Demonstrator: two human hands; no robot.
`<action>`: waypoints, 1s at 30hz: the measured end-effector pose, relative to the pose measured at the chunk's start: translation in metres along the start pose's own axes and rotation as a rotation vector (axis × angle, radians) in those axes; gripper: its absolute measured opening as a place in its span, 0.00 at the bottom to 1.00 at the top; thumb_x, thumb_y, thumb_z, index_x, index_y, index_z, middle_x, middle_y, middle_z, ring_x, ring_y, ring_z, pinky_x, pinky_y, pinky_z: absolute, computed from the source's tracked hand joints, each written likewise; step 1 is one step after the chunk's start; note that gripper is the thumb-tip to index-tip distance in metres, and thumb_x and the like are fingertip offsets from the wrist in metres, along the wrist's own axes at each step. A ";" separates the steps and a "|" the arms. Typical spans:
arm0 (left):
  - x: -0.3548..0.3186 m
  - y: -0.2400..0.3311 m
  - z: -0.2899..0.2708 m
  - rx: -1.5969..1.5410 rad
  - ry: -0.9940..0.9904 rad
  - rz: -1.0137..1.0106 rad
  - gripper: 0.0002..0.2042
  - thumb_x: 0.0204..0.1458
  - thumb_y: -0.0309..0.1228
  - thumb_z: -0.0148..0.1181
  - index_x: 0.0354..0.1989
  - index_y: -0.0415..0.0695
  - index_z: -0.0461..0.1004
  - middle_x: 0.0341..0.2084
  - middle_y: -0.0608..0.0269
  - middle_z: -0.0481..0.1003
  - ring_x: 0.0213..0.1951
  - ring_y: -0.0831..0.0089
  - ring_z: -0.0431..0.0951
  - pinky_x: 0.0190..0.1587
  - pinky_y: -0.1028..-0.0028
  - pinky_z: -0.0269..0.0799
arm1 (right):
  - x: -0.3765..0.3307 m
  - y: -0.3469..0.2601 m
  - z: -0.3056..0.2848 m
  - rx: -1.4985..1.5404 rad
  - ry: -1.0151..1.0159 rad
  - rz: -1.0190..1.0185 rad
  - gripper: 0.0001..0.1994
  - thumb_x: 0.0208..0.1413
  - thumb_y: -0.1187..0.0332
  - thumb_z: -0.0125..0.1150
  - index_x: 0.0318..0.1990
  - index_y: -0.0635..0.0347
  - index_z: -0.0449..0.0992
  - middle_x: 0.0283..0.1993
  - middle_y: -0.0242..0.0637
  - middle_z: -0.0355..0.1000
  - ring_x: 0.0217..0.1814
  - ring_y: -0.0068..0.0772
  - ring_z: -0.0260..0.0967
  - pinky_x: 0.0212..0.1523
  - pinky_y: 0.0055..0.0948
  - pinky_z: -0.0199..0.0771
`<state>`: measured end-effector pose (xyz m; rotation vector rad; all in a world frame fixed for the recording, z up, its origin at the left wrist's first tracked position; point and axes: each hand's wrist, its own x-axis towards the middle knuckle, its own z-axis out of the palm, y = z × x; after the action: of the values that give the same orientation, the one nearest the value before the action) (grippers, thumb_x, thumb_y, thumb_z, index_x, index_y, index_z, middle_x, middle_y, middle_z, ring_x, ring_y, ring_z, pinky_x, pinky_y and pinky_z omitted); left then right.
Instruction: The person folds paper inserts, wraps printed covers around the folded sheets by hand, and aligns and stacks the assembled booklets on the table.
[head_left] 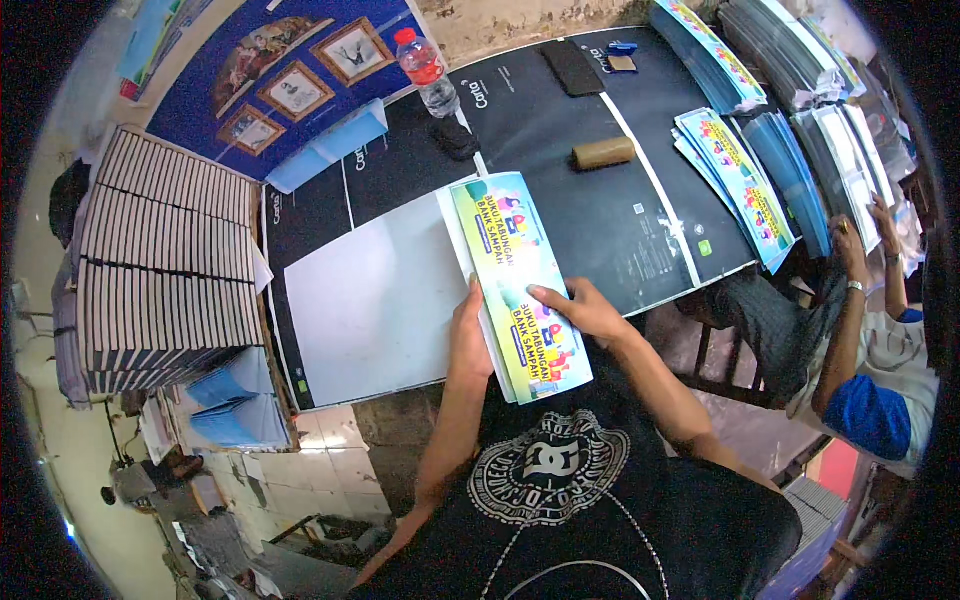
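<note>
Between my two hands is a colourful printed booklet cover (535, 275), long and narrow, with white paper edges showing along its left side. My left hand (472, 332) grips its left edge, thumb pointing up along it. From the right, my right hand (588, 312) holds it, the thumb pressed on the printed face. The cover is raised in front of my chest, over the near edge of a black-topped table (620, 230). A large white sheet (370, 300) lies on the table to its left. How many layers I hold is hard to tell.
Stacked books (170, 280) rise at the left. A water bottle (428, 75), a dark cloth (455, 140) and a brown block (603, 153) rest on the table. Printed covers (735, 185) are piled at the right, where a co-worker's hand (850, 250) handles papers.
</note>
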<state>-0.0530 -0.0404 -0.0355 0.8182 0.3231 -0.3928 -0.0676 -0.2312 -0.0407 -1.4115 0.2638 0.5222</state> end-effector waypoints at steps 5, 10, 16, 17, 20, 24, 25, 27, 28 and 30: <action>0.001 0.005 -0.012 0.203 0.008 0.029 0.27 0.69 0.46 0.48 0.57 0.29 0.71 0.46 0.51 0.80 0.44 0.66 0.83 0.48 0.68 0.80 | -0.004 -0.007 -0.007 -0.077 -0.019 0.050 0.33 0.58 0.48 0.68 0.51 0.79 0.74 0.41 0.47 0.80 0.36 0.29 0.80 0.37 0.26 0.80; -0.009 0.027 -0.035 0.085 -0.029 0.056 0.26 0.68 0.45 0.48 0.62 0.34 0.67 0.53 0.50 0.76 0.51 0.61 0.80 0.55 0.63 0.77 | -0.008 0.002 -0.044 -0.294 0.287 -0.223 0.40 0.54 0.61 0.72 0.70 0.67 0.58 0.49 0.53 0.78 0.46 0.33 0.79 0.48 0.35 0.80; 0.001 0.008 -0.027 -0.029 -0.118 0.071 0.25 0.69 0.45 0.48 0.62 0.34 0.67 0.53 0.53 0.76 0.50 0.65 0.79 0.53 0.65 0.77 | 0.001 0.009 -0.017 -0.655 0.320 -0.671 0.23 0.60 0.67 0.65 0.62 0.62 0.72 0.49 0.56 0.77 0.50 0.42 0.77 0.52 0.38 0.75; 0.002 0.004 -0.024 -0.033 -0.116 0.072 0.25 0.69 0.45 0.48 0.62 0.34 0.67 0.53 0.53 0.76 0.50 0.65 0.79 0.53 0.65 0.77 | 0.001 0.008 -0.013 -0.494 0.261 -0.538 0.20 0.62 0.63 0.63 0.57 0.64 0.75 0.49 0.55 0.78 0.52 0.47 0.78 0.53 0.39 0.75; 0.010 -0.005 -0.021 -0.145 -0.121 -0.018 0.26 0.68 0.47 0.49 0.63 0.36 0.66 0.54 0.53 0.76 0.51 0.66 0.79 0.55 0.64 0.76 | -0.005 -0.011 -0.007 -0.175 0.334 -0.226 0.24 0.61 0.54 0.64 0.50 0.71 0.79 0.42 0.55 0.80 0.45 0.43 0.81 0.46 0.38 0.77; 0.008 -0.017 -0.011 -0.156 -0.154 -0.043 0.27 0.68 0.47 0.48 0.67 0.40 0.62 0.60 0.52 0.72 0.59 0.61 0.74 0.61 0.60 0.72 | -0.009 -0.031 0.008 -0.512 0.365 -0.174 0.35 0.53 0.46 0.71 0.49 0.78 0.77 0.37 0.55 0.80 0.36 0.37 0.81 0.40 0.36 0.79; 0.010 -0.018 -0.011 -0.155 -0.157 -0.044 0.27 0.68 0.47 0.48 0.67 0.40 0.62 0.60 0.52 0.72 0.59 0.61 0.74 0.61 0.60 0.72 | -0.005 -0.025 0.005 -0.511 0.368 -0.175 0.35 0.53 0.46 0.71 0.49 0.78 0.77 0.37 0.55 0.80 0.36 0.37 0.81 0.40 0.36 0.79; 0.012 -0.021 -0.012 -0.199 -0.221 -0.074 0.27 0.68 0.47 0.48 0.68 0.41 0.62 0.59 0.53 0.72 0.58 0.61 0.75 0.61 0.60 0.72 | -0.002 -0.019 0.002 -0.411 0.358 -0.266 0.33 0.54 0.48 0.71 0.49 0.78 0.77 0.38 0.53 0.81 0.38 0.34 0.81 0.41 0.34 0.79; 0.013 -0.021 -0.012 -0.199 -0.219 -0.075 0.27 0.68 0.47 0.48 0.68 0.41 0.62 0.59 0.53 0.72 0.58 0.61 0.75 0.61 0.60 0.72 | -0.002 -0.018 0.001 -0.411 0.357 -0.264 0.33 0.54 0.48 0.71 0.49 0.78 0.77 0.38 0.53 0.81 0.38 0.34 0.81 0.41 0.34 0.79; 0.015 -0.022 -0.010 -0.158 -0.172 -0.087 0.28 0.68 0.48 0.49 0.68 0.40 0.62 0.59 0.52 0.72 0.58 0.62 0.75 0.61 0.61 0.73 | -0.003 -0.019 0.000 -0.295 0.318 -0.223 0.31 0.54 0.51 0.72 0.49 0.77 0.77 0.39 0.51 0.81 0.38 0.33 0.81 0.42 0.34 0.79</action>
<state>-0.0513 -0.0490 -0.0621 0.6125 0.2267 -0.5094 -0.0605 -0.2333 -0.0233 -1.7877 0.2866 0.1534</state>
